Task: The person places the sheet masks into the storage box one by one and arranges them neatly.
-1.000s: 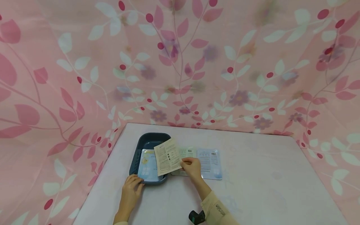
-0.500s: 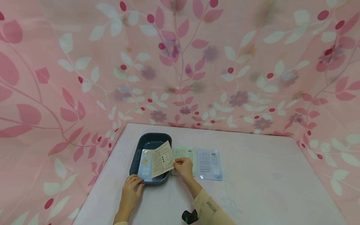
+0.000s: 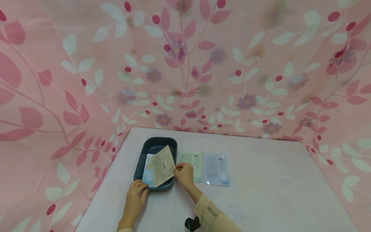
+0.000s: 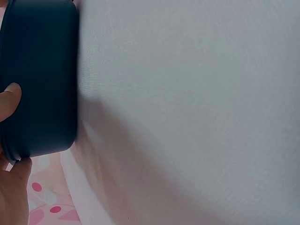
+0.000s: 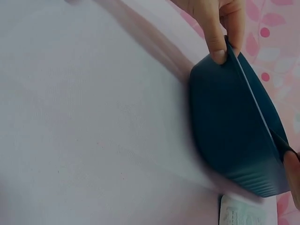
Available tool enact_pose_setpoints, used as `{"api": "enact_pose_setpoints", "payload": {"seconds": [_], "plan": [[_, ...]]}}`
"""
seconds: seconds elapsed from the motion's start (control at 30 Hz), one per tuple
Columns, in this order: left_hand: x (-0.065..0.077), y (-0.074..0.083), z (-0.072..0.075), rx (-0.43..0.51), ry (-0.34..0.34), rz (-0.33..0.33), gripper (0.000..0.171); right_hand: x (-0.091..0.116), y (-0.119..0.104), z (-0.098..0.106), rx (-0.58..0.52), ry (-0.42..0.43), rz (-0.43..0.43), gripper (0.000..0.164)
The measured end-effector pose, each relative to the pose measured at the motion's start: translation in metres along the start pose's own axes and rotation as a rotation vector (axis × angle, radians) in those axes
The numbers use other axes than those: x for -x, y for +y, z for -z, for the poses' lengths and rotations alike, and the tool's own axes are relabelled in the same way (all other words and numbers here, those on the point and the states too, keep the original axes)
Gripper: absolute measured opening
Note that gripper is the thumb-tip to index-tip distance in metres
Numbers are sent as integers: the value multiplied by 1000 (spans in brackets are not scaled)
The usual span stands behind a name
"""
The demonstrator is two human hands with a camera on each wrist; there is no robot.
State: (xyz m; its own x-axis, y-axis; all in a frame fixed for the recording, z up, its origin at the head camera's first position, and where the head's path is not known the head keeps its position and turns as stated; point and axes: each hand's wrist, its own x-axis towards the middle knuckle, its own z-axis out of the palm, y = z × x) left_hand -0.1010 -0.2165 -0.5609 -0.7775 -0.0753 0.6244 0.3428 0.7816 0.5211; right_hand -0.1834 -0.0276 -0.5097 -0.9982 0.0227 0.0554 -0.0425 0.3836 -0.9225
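A dark blue plastic basin (image 3: 157, 146) stands at the left of the table. My left hand (image 3: 135, 195) grips its near left corner, thumb (image 4: 9, 101) on the outer wall and fingers at the rim. Between thumb and fingertips, my right hand (image 3: 185, 174) pinches the right edge of a beige packet (image 3: 163, 167) covered in small print. That packet is tilted inside the basin, overlapping a light blue sachet (image 3: 148, 175) and hiding much of it. At the edge of the right wrist view only my right thumb (image 5: 293, 176) shows, by the basin rim.
Right of the basin lie a pale green sachet (image 3: 197, 166) and a light blue sachet (image 3: 216, 169), printed sides up with barcodes. A black wrist device (image 3: 192, 223) sits by the right sleeve. Pink floral cloth (image 3: 203, 80) hangs around the white table (image 3: 269, 180).
My right hand has carried the beige packet left and down into the basin, uncovering the green sachet and covering more of the blue one inside. The left hand stays on the rim.
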Motion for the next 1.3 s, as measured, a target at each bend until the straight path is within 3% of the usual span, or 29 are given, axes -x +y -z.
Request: {"api": "enact_pose_setpoints", "payload": {"seconds": [0.2,0.43,0.63,1.1,1.3], "plan": [[0,-1,-1,-7,-1,8,28,1,-2,1,158,-70,117,3],[1,-2,-2,-10,10,3,29,0,-4,0,273,-125,126,4],[1,-3,-2,-9,7,4,29,-1,-10,-3,326,-171,113,4],[0,-1,-1,-9,19,-4,30,2,-17,-17,396,-191,49,3],[0,1,-1,-9,9,14,30,3,-14,-14,383,-200,111,4]]}}
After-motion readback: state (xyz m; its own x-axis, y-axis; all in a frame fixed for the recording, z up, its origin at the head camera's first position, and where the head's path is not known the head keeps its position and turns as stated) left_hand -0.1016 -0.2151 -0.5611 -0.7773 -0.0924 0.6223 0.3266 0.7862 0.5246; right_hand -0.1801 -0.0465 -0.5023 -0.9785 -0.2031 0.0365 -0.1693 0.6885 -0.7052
